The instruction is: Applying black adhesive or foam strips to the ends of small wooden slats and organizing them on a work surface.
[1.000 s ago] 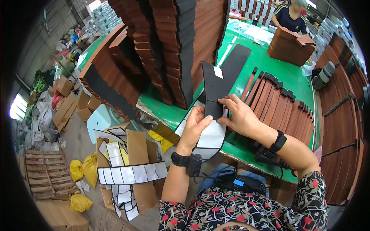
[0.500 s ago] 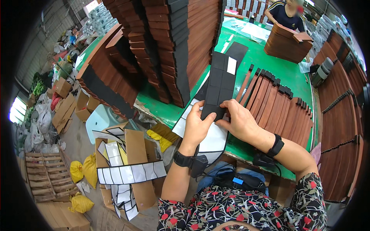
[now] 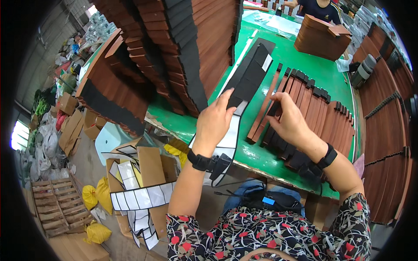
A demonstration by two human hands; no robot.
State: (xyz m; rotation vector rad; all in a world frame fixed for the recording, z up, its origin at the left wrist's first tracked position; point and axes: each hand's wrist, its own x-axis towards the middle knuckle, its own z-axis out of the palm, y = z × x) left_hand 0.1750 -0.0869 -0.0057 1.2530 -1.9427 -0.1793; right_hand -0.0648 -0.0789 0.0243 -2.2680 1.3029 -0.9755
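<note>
A sheet of black square pads (image 3: 250,80) with pale backing slants over the green table. My left hand (image 3: 213,124) grips its near left edge, with the index finger and thumb on either side of it. Pale backing shows bare beside the thumb. To the right, my right hand (image 3: 291,119) is raised over the left end of a row of reddish-brown wooden slats (image 3: 300,102). Its thumb and index finger pinch a small black pad (image 3: 274,108), partly hidden by the fingers. The slats have black ends. Pale backing strips (image 3: 226,141) lie under my left wrist.
Tall stacks of brown curved slats (image 3: 217,39) stand at the left on the green table (image 3: 254,152). A person (image 3: 320,11) sits beyond a brown stack (image 3: 322,39). A cardboard box (image 3: 150,169) with backing strips and a pale blue stool (image 3: 111,139) are at lower left.
My right hand has left the black sheet and moved right, over the slats, with a small black pad. The left hand has shifted slightly left. More pale backing shows at the sheet's near end.
</note>
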